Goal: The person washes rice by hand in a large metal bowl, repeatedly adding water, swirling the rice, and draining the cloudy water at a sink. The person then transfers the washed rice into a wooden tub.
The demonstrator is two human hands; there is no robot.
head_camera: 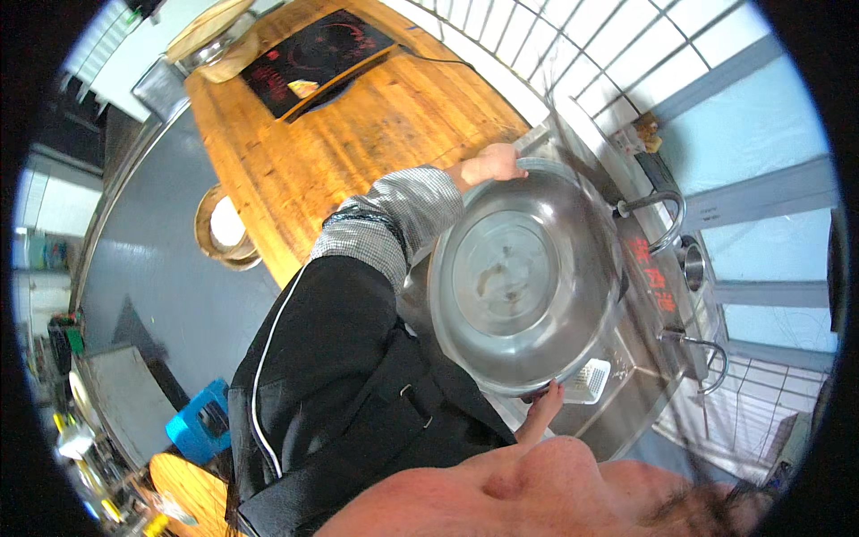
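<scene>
A large, round stainless steel basin (584,255) is between my two hands, above a metal sink. My left hand (495,163), below a checked sleeve cover, grips the basin's rim on the side toward the wooden table. On the opposite side, my right hand (545,406) holds the rim; part of that hand is hidden behind the basin. Dark smudges show on the basin's flat bottom, and I cannot tell whether water lies in it. A white perforated plastic basket (590,381) sits in the sink, partly covered by the basin.
Two curved faucets (671,208) (718,362) rise behind the metal sink (604,419), near a steel cup (691,265). The wooden table (429,101) bears a black induction cooktop (315,60). A wooden bucket (209,225) and a blue plastic stool (198,423) stand on the grey floor.
</scene>
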